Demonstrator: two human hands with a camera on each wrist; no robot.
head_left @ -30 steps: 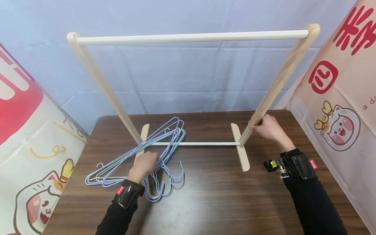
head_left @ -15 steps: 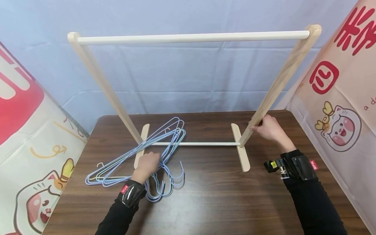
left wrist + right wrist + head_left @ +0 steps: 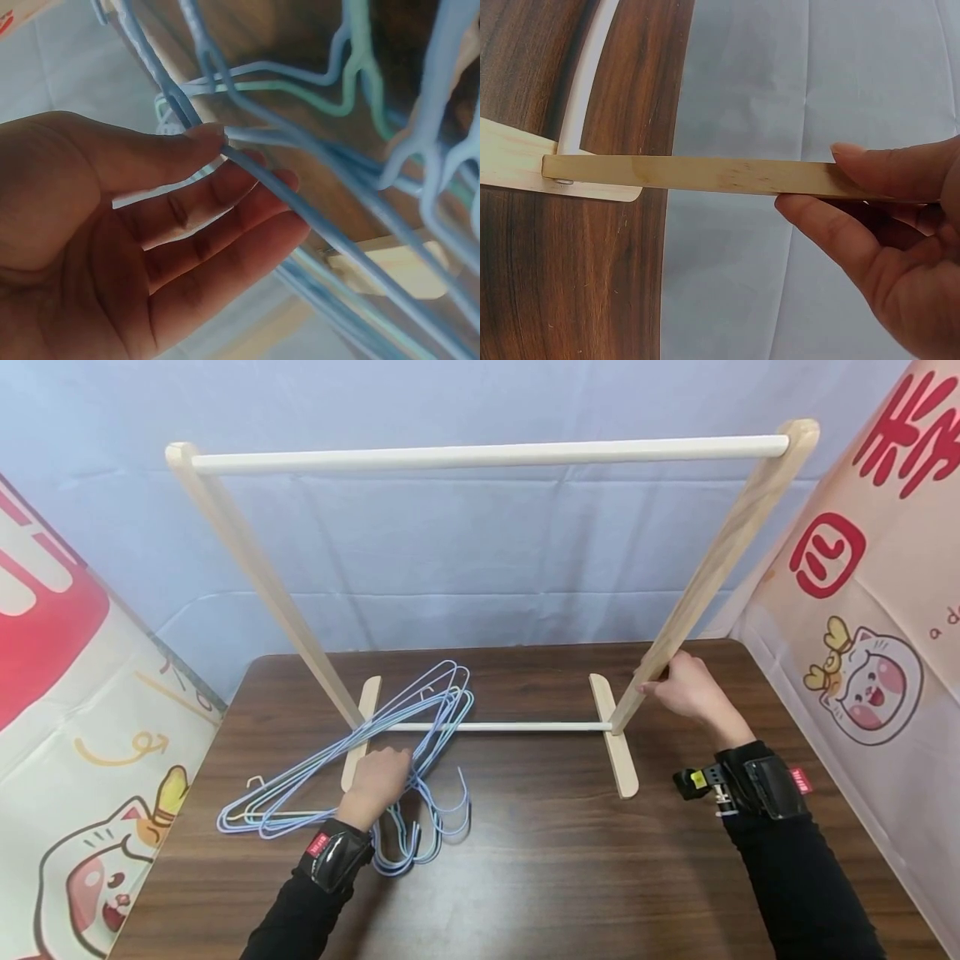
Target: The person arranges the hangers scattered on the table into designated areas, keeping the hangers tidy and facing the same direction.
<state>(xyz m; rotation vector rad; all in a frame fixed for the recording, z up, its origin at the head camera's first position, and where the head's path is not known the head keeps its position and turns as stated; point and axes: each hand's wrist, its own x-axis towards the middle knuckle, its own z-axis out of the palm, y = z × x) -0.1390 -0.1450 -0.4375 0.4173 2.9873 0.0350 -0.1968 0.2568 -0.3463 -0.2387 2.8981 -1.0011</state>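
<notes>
A bundle of mostly light-blue wire clothes hangers (image 3: 441, 723) lies over the left foot of a wooden clothes rack, its hooks mostly toward the near side. My left hand (image 3: 377, 779) is on the bundle; the left wrist view shows thumb and fingers pinching one blue hanger (image 3: 337, 237). Pale green wires run among the blue. At the far right, my right hand (image 3: 686, 687) grips the lower part of the rack's right post (image 3: 716, 564), thumb on one side and fingers on the other in the right wrist view. Its fingertips are partly hidden behind the post.
The rack stands upright, with a white top rail (image 3: 487, 456), a left post (image 3: 262, 585), a thin lower bar (image 3: 532, 727) and a right foot (image 3: 617, 752). It stands on a dark wooden table (image 3: 540, 877). Blue cloth (image 3: 450, 552) hangs behind; printed sheets flank both sides.
My left hand has shifted slightly to the right along the hangers. The right hand keeps its hold on the post, and the hangers lie almost as before.
</notes>
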